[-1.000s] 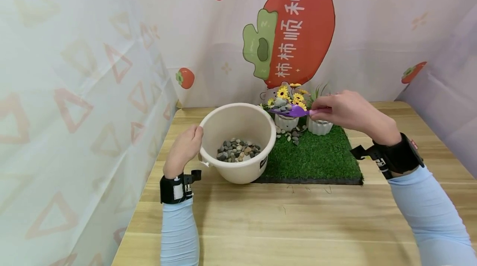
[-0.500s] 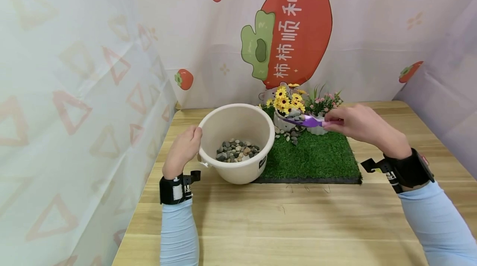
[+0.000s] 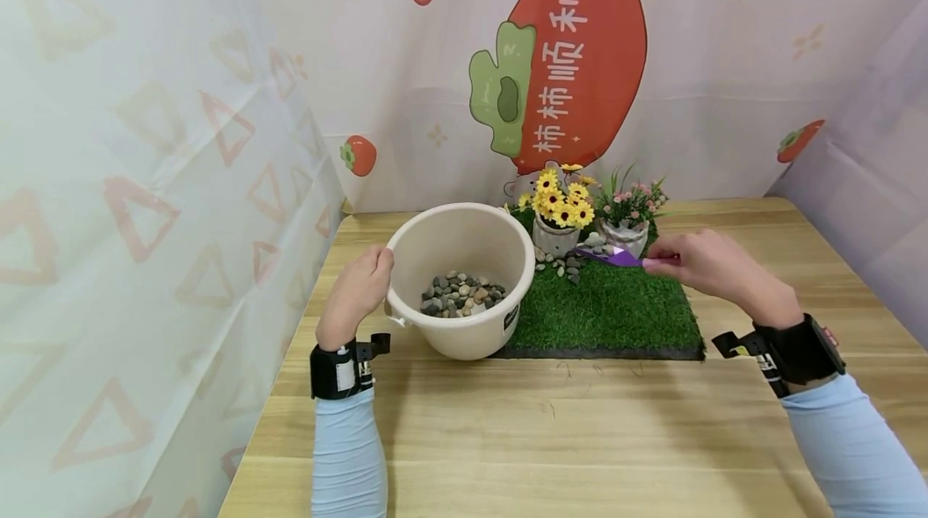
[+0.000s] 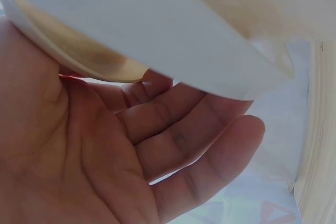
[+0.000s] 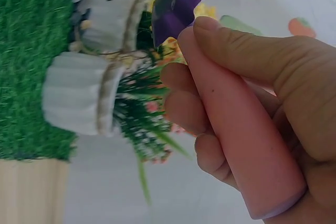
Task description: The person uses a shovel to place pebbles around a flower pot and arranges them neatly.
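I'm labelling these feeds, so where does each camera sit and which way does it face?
Head: worn on the head, facing forward and down at the beige bucket; left grip, right grip and sleeved forearms show.
Left wrist: on that wrist, facing the bucket rim; left grip shows.
Right wrist: on that wrist, facing the trowel; right grip shows.
Head and right wrist share the trowel, both flowerpots and artificial turf.

You have brought the shovel (image 3: 622,259) and its pebbles (image 3: 596,243) down from before the yellow flowers (image 3: 560,202) to their lower right; the pink flowers (image 3: 632,205) have come into sight.
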Tool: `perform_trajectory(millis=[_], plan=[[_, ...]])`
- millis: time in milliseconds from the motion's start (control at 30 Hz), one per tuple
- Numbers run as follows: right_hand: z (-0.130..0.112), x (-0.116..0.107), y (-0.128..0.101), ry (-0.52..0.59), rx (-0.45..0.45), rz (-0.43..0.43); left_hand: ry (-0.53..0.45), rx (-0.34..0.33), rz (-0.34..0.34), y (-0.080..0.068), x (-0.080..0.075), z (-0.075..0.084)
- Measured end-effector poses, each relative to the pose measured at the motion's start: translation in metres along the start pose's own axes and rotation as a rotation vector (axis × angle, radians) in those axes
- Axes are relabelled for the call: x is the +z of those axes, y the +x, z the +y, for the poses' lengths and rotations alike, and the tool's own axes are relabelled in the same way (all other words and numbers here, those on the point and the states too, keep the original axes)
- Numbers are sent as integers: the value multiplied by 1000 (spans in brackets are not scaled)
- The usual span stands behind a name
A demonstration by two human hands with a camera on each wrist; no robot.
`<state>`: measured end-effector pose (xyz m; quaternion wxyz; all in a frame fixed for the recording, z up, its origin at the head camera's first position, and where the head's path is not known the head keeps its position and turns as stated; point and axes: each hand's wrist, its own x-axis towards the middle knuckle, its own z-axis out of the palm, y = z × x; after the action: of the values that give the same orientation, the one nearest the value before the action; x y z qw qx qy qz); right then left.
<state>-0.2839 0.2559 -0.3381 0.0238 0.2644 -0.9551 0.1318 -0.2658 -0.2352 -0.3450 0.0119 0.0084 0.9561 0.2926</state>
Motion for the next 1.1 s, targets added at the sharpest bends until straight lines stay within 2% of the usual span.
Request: perform_trajectory(millis=[300, 633, 1100], plan=[[23, 26, 2, 54, 36, -36, -4, 1, 17, -1, 1, -1], [46, 48, 1, 104, 98, -119, -14, -12, -9, -2, 0, 0], [55, 34, -8, 259, 151, -225, -11, 1, -11, 2, 2, -1]])
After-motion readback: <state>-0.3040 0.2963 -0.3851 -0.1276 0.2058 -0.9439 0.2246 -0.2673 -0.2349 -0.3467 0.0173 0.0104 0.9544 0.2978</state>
